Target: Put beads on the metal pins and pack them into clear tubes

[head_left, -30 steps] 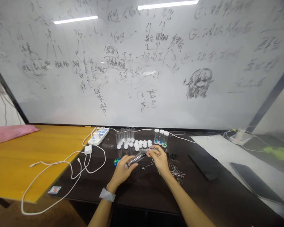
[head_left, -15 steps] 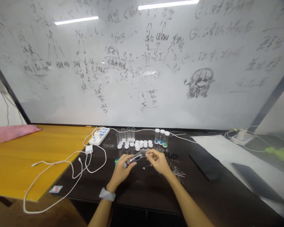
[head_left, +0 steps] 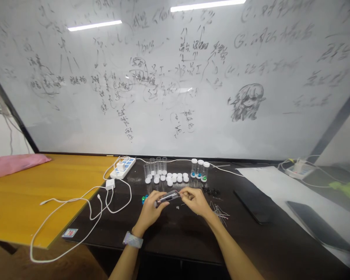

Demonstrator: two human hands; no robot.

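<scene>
A clear plastic tube lies tilted in my left hand, its right end raised. At that raised end, my right hand pinches something thin, too small to make out. Blue and green shiny balls peek out beside my left fingers. Below the tube lie tiny silvery bits. Small black pieces and a loose bunch of thin metal pins are to the right of my right hand.
Behind my hands are several white caps, clear tubes and three capped tubes with balls inside. White cables and a power strip lie left. A black tablet-like slab lies right.
My right fingers have drawn slightly closer together at the tube's raised end. The tube has shifted only a little; the things on the table stay put.
</scene>
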